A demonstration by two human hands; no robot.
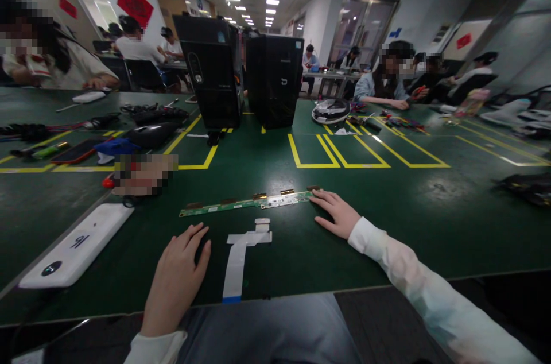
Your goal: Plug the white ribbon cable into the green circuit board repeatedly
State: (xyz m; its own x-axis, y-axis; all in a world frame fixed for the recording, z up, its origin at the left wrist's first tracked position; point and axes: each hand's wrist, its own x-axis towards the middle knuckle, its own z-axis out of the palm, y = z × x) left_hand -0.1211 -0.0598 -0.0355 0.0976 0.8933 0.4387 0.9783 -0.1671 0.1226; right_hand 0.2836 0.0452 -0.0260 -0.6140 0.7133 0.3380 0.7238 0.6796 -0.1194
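Note:
A long, narrow green circuit board [241, 204] lies across the green table in front of me. My right hand [336, 213] rests at its right end, fingers stretched out and fingertips touching or very near the board. To the left, my left hand [181, 266] lies flat on the tabletop with nothing in it, fingers extended. Between the two hands is a white flat ribbon cable [235, 263], bent at an angle, with a blue strip at its near end and a connector at its far end.
A white power bank [77, 246] lies at the left. Two black computer towers [210, 74] stand at the back among yellow tape outlines [316, 166]. Cables and tools lie far left, a coiled cable [330, 111] back right. Other people sit around the room.

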